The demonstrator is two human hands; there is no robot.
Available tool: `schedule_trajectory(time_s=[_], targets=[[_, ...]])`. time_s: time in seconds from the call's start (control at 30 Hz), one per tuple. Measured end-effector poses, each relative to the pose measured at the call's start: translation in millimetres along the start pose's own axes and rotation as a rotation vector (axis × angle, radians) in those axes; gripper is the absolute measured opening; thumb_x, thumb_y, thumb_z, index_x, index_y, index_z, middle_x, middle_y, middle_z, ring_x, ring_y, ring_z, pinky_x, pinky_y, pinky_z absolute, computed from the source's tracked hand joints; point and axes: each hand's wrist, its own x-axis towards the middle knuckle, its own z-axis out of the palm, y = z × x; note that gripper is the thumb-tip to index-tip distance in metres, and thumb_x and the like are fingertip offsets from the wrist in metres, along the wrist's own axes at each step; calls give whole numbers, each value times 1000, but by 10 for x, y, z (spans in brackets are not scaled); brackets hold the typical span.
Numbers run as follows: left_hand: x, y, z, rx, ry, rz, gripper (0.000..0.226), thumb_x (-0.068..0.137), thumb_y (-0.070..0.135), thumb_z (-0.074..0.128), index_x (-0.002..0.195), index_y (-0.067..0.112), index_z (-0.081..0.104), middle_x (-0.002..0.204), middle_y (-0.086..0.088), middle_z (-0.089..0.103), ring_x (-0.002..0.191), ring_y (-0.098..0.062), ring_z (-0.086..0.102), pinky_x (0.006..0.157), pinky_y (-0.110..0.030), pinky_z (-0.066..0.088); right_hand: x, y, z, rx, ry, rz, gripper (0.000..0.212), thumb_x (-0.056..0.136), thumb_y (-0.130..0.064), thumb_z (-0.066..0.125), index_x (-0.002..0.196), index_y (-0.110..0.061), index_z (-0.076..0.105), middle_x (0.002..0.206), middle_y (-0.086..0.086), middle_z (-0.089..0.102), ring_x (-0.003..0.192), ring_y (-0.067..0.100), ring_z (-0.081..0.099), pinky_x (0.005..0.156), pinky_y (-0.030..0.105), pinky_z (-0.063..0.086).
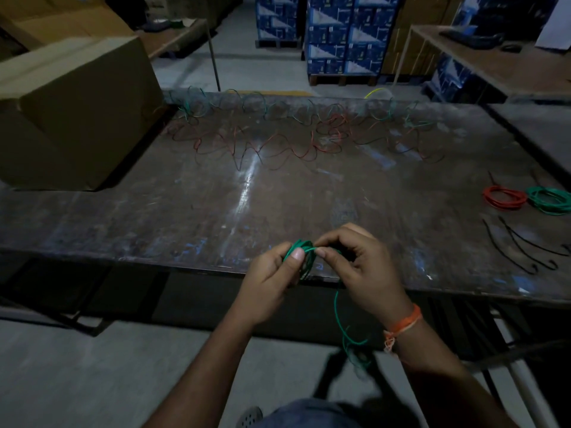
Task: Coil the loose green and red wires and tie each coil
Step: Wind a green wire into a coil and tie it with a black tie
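While both hands work at the near edge of the worn table (216,211), a small green coil (304,253) sits pinched btwn them.
Left hand (272,273) & right hand (361,267) each grip it, tail hanging below. Loose wires (278,131) sprawl at far edge; red coil (505,197) & finished green coil (550,200) lie right, cardboard box (74,109) left, blue cartons (336,35) behind.

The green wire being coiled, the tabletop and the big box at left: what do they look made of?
Green wire: apparently plastic-insulated, smooth with a slight sheen; it bends into tight loops between the left hand and right hand. Tabletop: a hard, dark, worn surface with scuffs and a glossy streak of glare; metal or laminate, I cannot tell. Box: matte brown cardboard, with folded edges.
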Motion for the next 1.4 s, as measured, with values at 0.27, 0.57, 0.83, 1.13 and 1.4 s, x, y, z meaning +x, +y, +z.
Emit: schedule_trajectory(time_s=[0.27, 0.57, 0.83, 1.13, 1.4], targets=[[4, 121, -123, -258, 207, -65, 26, 95, 34, 46, 77, 15, 46, 52, 7, 34, 43, -4, 25, 39, -14, 23, -119, 307, -90, -389, -251, 364, 17, 90, -20, 72, 74, -17, 67, 70, 0, 54, 65, 5, 49, 60, 17, 35], [-28, 202, 57, -318, 150, -67, 28, 95, 37, 47, 76, 16, 46, 51, 8, 32, 43, -3, 22, 39, -13, 22, -49, 108, 313, -162, -432, 462, 21, 98, -10, 57, 81, -13, 69, 76, 7, 76, 67, 5, 71, 60, 23, 48], [-155, 112, 59, -220, 86, -133, 29, 97, 37, 46, 76, 17, 48, 52, 8, 34, 43, -3, 25, 41, -15, 23, 3, 279, 115, -574, -528, 534, 26, 97, -17, 56, 79, -4, 70, 81, 16, 76, 73, 13, 74, 62, 21, 53], [-170, 119, 73, -218, 57, -132, 30, 96, 36, 46, 76, 15, 48, 51, 6, 32, 42, -3, 22, 39, -15, 22, -58, 372, 172, -541, -474, 572, 25, 96, -15, 55, 87, -1, 74, 84, 14, 77, 87, 27, 74, 77, 32, 58], [-167, 161, -15, -176, 54, -128, 29, 97, 35, 46, 77, 13, 46, 53, 4, 32, 44, -4, 22, 40, -15, 21, -238, 538, 181, -461, -696, 604, 26, 97, -13, 53, 79, -11, 72, 80, 12, 74, 86, 32, 73, 76, 30, 56]])
